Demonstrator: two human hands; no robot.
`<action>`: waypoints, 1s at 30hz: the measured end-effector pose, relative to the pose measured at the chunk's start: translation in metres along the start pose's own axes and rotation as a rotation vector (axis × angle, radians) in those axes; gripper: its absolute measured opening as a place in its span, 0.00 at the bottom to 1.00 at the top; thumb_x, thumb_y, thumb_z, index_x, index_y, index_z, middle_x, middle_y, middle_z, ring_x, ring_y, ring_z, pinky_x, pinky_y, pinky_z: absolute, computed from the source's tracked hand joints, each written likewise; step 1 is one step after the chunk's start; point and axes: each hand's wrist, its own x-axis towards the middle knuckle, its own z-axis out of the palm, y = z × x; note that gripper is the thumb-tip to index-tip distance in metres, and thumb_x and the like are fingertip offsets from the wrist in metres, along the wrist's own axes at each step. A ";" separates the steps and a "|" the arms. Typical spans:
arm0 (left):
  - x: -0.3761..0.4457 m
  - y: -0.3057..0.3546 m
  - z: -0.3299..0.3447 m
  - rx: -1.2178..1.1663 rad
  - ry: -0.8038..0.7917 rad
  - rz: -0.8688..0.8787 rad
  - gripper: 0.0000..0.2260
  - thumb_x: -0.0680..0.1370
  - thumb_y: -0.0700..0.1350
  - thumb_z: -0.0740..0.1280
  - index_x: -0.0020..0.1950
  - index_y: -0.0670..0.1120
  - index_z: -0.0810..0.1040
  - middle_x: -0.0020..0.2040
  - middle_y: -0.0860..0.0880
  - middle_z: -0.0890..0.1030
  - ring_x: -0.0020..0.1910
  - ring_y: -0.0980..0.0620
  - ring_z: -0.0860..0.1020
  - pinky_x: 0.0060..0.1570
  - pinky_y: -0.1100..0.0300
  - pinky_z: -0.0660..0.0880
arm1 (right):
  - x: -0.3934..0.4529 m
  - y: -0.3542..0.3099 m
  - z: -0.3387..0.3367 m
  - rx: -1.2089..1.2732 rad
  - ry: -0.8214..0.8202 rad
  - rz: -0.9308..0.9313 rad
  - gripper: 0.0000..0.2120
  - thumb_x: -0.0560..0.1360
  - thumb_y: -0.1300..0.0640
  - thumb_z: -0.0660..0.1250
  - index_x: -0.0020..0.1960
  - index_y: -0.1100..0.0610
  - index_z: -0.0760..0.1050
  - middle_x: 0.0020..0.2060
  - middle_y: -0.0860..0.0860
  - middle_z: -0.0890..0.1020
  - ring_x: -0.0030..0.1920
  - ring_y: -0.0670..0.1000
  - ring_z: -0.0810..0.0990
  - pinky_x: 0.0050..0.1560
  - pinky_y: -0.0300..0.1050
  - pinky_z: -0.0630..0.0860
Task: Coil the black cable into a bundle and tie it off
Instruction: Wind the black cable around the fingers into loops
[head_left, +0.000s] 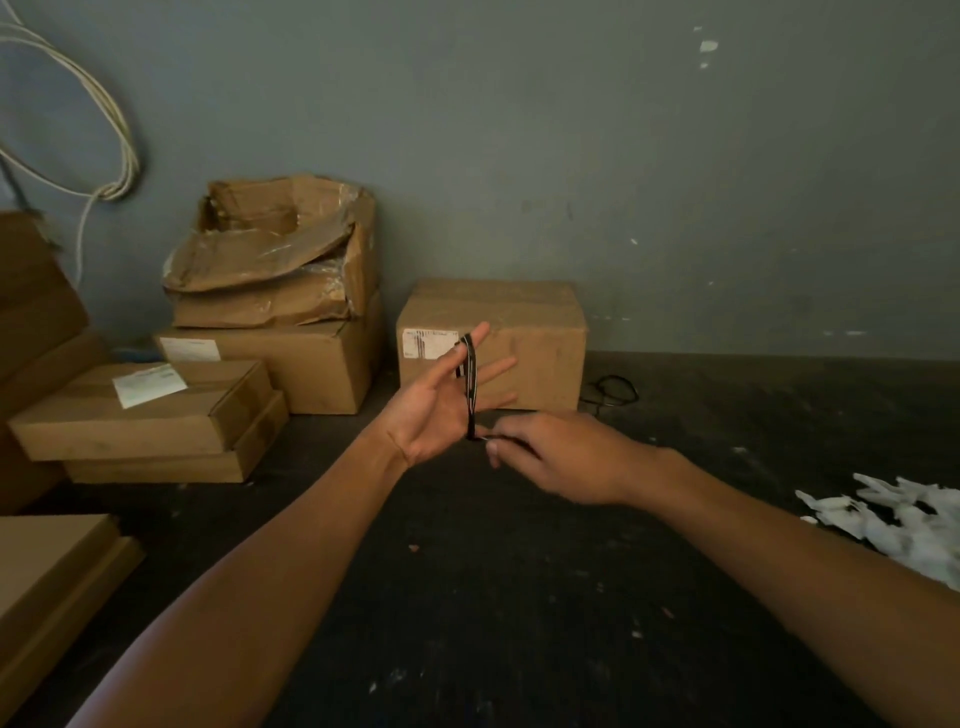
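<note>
The left hand (441, 397) is raised over the dark floor (519, 597), palm open and fingers spread apart, with the black cable (470, 387) looped in several turns from the tip of the index finger down to the base of the thumb. The loops stand nearly upright and lie close against one another, and a few pale marks show along them. The right hand (550, 457) sits just to the right of the loops' lower end, blurred, its fingers curled in a pinch on a strand of the cable where it leaves the coil (how much cable trails beyond the fingers cannot be told).

Behind the hands, against the grey wall (675, 182), stands a closed cardboard box (530, 343) with a white label on its front. A thin dark wire (615, 389) lies on the floor just right of that box; whether it joins the cable in the hands cannot be told. To the left is a stack of cardboard boxes (270, 332), the top one crushed and torn open, with flatter boxes (145, 415) nearer. White cables (111, 150) hang in a loop on the wall at far left. Scraps of white material (904, 525) lie on the floor at right.
</note>
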 end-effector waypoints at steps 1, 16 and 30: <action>-0.002 -0.004 -0.001 0.019 0.002 -0.019 0.18 0.82 0.54 0.54 0.71 0.62 0.69 0.72 0.45 0.73 0.69 0.39 0.71 0.67 0.28 0.60 | 0.001 0.003 -0.008 -0.034 0.012 0.007 0.07 0.82 0.49 0.58 0.51 0.46 0.75 0.39 0.46 0.79 0.37 0.43 0.77 0.38 0.41 0.71; -0.023 -0.022 0.002 0.197 -0.264 -0.346 0.18 0.80 0.53 0.58 0.70 0.61 0.72 0.73 0.46 0.72 0.71 0.40 0.70 0.68 0.28 0.56 | 0.017 0.043 -0.071 -0.043 0.260 0.032 0.07 0.74 0.48 0.70 0.47 0.50 0.82 0.42 0.48 0.84 0.43 0.52 0.81 0.47 0.57 0.78; -0.023 0.001 0.032 -0.044 -0.530 -0.191 0.21 0.79 0.54 0.61 0.73 0.61 0.68 0.74 0.44 0.71 0.73 0.33 0.65 0.64 0.27 0.61 | 0.006 0.080 0.014 0.321 0.318 0.096 0.09 0.81 0.61 0.59 0.55 0.60 0.77 0.48 0.55 0.82 0.51 0.52 0.81 0.52 0.51 0.78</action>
